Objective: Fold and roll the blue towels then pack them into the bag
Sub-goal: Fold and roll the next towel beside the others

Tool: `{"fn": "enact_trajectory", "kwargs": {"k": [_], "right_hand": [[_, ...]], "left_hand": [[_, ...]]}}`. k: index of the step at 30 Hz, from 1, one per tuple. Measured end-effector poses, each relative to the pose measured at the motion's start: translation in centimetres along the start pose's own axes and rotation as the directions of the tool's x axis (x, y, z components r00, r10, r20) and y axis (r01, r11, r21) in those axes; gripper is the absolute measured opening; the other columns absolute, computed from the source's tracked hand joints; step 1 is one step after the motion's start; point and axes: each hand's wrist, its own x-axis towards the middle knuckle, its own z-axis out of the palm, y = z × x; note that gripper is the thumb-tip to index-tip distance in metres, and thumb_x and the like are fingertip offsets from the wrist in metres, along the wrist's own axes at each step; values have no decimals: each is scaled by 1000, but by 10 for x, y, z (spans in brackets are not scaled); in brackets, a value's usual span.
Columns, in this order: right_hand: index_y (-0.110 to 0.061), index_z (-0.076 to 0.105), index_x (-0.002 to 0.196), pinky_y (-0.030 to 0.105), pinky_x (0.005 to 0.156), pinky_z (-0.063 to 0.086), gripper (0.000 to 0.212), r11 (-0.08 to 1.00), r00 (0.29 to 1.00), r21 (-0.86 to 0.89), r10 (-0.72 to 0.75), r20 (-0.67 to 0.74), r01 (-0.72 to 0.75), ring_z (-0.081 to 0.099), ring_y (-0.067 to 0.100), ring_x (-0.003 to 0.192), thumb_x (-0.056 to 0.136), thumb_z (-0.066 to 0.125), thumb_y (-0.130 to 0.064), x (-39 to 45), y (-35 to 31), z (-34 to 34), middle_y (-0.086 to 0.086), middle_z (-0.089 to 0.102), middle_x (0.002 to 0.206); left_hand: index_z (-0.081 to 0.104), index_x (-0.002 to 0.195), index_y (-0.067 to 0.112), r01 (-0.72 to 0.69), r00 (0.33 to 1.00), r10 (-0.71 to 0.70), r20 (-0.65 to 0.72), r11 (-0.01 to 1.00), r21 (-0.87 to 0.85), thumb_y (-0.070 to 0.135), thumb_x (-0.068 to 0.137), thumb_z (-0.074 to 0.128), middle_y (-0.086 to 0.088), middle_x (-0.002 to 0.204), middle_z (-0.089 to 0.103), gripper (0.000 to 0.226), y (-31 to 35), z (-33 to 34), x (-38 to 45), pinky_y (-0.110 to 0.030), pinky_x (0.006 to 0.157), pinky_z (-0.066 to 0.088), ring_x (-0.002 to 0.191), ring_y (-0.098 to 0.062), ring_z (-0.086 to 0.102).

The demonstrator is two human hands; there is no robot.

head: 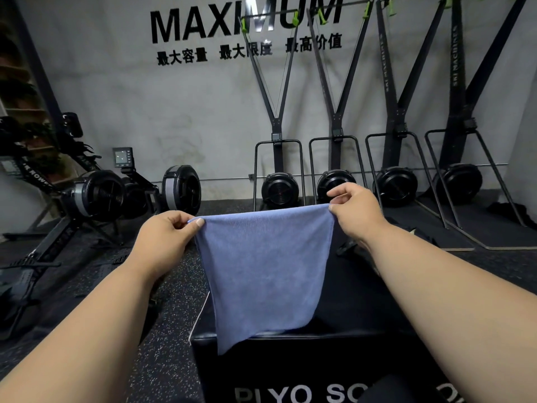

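Observation:
A blue towel (266, 271) hangs in the air in front of me, held up by its two top corners. My left hand (167, 234) pinches the left corner between thumb and fingers. My right hand (356, 212) pinches the right corner a little higher. The towel's lower edge droops over the near edge of a black padded plyo box (363, 303) below it. A dark object, perhaps the bag (348, 248), lies on the box beyond my right wrist; I cannot tell what it is.
Rowing machines (96, 196) stand on the speckled rubber floor at the left. Several ski machines (280, 190) line the grey back wall. White lettering runs along the box's front face (290, 394).

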Motion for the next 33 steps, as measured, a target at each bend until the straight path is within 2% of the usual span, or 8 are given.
{"fn": "enact_trajectory", "kwargs": {"k": [3,6,12,21,25,27,30,33], "right_hand": [[-18,69,108,11,58,50,30,996,1000,83,8,-22,-6,63,14,78,89,64,5,2,-2,1,4,71,92],[-21,66,110,20,61,52,32,994,1000,107,11,-17,-9,62,14,75,90,61,2,6,4,8,5,72,92],[-27,65,104,21,63,46,28,997,1000,79,9,-29,-7,63,11,72,89,62,-3,34,35,46,2,73,88],[-33,62,97,25,67,46,29,988,992,-88,127,-1,-127,66,13,82,89,58,-5,136,129,124,-7,71,91],[-31,68,119,34,84,56,40,964,967,-201,208,148,-177,66,15,99,91,63,-4,157,190,156,-3,67,112],[-32,69,115,35,89,56,37,950,952,-234,249,176,-206,65,14,102,90,69,-6,152,220,168,0,68,115],[-28,71,107,26,83,53,30,919,910,-255,358,211,-302,66,15,102,88,70,-5,126,257,181,-4,66,111],[-24,70,104,31,91,53,24,886,875,-291,429,223,-360,67,22,102,88,70,-7,94,279,190,-1,67,103]], "left_hand": [[73,82,19,-17,1000,17,6,998,-59,38,97,70,10,70,68,24,0,-1,4,-31,68,46,66,-7,56],[66,83,17,33,999,-29,26,988,-149,41,100,64,16,66,57,29,-5,5,12,-32,66,40,63,-7,46],[60,89,20,150,986,-135,92,973,-173,52,103,51,5,75,57,37,-42,36,52,-41,71,47,71,-16,50],[59,86,8,371,926,-353,133,916,-152,51,98,52,-1,77,60,46,-147,167,166,-34,66,39,69,-20,48],[62,108,18,510,856,-471,214,839,-190,73,78,52,-7,96,74,63,-230,232,201,-42,77,54,79,-26,67],[63,102,24,529,834,-488,258,840,-123,76,74,52,-7,103,74,60,-244,243,192,-49,89,56,91,-31,70],[66,93,22,547,805,-504,313,835,-64,60,86,59,-1,88,73,39,-246,245,155,-38,76,50,74,-20,63],[68,88,22,550,787,-517,337,835,-1,52,85,63,5,74,71,31,-250,243,111,-36,74,49,67,-18,60]]}}
